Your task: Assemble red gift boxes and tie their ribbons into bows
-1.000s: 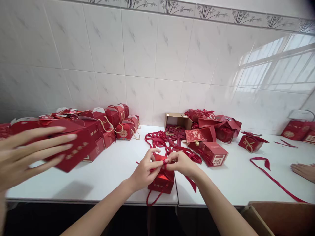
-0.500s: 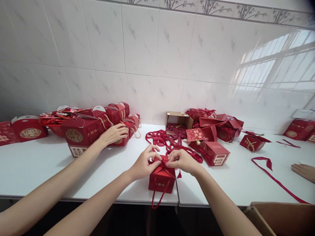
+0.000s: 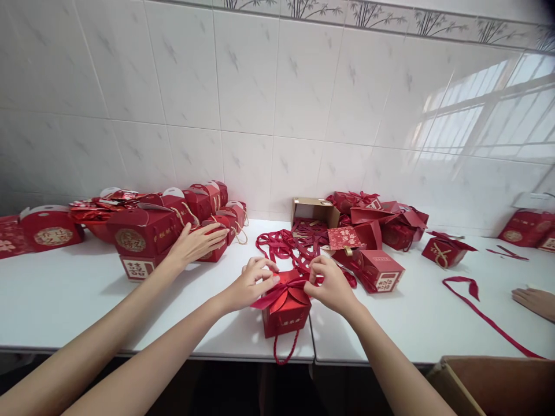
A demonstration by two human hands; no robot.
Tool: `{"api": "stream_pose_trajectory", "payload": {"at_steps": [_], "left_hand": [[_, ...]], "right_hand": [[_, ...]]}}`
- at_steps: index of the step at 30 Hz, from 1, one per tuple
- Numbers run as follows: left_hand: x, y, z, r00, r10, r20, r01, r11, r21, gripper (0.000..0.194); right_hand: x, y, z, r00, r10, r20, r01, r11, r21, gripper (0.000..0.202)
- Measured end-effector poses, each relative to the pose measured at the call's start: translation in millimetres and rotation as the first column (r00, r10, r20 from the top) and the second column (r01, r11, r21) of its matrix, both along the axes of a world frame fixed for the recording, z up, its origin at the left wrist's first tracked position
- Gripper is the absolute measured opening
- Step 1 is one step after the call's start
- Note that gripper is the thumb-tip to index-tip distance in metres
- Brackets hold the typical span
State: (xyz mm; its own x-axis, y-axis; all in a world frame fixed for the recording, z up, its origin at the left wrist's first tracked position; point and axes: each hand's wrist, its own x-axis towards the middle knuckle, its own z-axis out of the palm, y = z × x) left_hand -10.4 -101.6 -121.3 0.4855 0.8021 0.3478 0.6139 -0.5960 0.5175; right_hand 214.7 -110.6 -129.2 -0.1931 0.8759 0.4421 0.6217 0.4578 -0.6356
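A small red box point(image 3: 286, 316) stands at the table's front edge, its petal-like flaps folded over the top and a twisted red cord handle hanging over the edge. Across its top runs a red ribbon point(image 3: 284, 287). At the box's upper left, my left hand point(image 3: 254, 283) pinches the ribbon between thumb and finger, with one end sticking out below it. On the other side, my right hand point(image 3: 330, 283) grips the ribbon's other part with thumb and forefinger.
Another person's hand point(image 3: 199, 242) rests on red boxes point(image 3: 147, 228) at the left. Loose ribbons point(image 3: 277, 242), an open cardboard box point(image 3: 316, 211) and piled red boxes point(image 3: 381, 271) lie behind. A third person's hand point(image 3: 533, 301) is far right.
My hands have moved apart, drawing the ribbon out across the box top. The box has turned slightly. The other person's hand at the left has shifted slightly.
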Motion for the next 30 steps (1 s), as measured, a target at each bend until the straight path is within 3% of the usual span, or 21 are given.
{"api": "stream_pose_trajectory", "payload": {"at_steps": [6,10,12,14,17,20,23,25,27,29,30], "left_hand": [[-13,-4,0.6,0.991,0.078,-0.108,-0.057,0.980,0.190,0.037],[-15,-4,-8.5,0.982,0.169,-0.086,-0.133,0.937,0.323,0.038],[-16,-2,-15.1,0.989,0.144,-0.011,-0.139,0.966,0.217,0.036],[-16,0,-22.0,0.989,0.070,0.130,-0.071,0.997,0.002,0.034],[-17,4,-32.2,0.946,-0.016,0.324,0.104,0.960,-0.258,0.033],[-16,3,-40.3,0.913,-0.036,0.406,0.182,0.927,-0.327,0.030],[-16,-1,-44.5,0.862,-0.029,0.506,0.243,0.900,-0.363,0.025],[-21,-3,-45.3,0.819,0.003,0.574,0.269,0.882,-0.388,0.037],[-29,-4,-45.8,0.812,0.031,0.583,0.273,0.862,-0.427,0.053],[-40,-4,-47.7,0.875,0.031,0.484,0.229,0.854,-0.467,0.057],[-46,-4,-49.7,0.911,0.027,0.411,0.189,0.858,-0.477,0.057]], "right_hand": [[4,-6,-7.8,0.993,-0.110,0.032,0.108,0.991,0.082,0.016],[3,-12,-14.2,0.989,-0.133,-0.064,0.140,0.982,0.129,0.024],[6,-12,-19.5,0.987,-0.068,-0.147,0.087,0.989,0.121,0.030],[12,-9,-26.2,0.955,0.037,-0.293,-0.033,0.999,0.019,0.031],[20,-4,-37.0,0.848,0.190,-0.495,-0.323,0.925,-0.199,0.055],[20,-2,-46.7,0.817,0.291,-0.499,-0.487,0.811,-0.325,0.100],[14,-6,-54.4,0.828,0.279,-0.487,-0.495,0.772,-0.399,0.109],[15,-9,-56.3,0.810,0.246,-0.532,-0.490,0.782,-0.385,0.107],[26,-13,-52.4,0.757,0.188,-0.626,-0.454,0.840,-0.297,0.104],[48,-14,-41.2,0.667,0.093,-0.739,-0.305,0.939,-0.157,0.097],[61,-13,-33.2,0.633,0.023,-0.774,-0.157,0.982,-0.100,0.092]]}}
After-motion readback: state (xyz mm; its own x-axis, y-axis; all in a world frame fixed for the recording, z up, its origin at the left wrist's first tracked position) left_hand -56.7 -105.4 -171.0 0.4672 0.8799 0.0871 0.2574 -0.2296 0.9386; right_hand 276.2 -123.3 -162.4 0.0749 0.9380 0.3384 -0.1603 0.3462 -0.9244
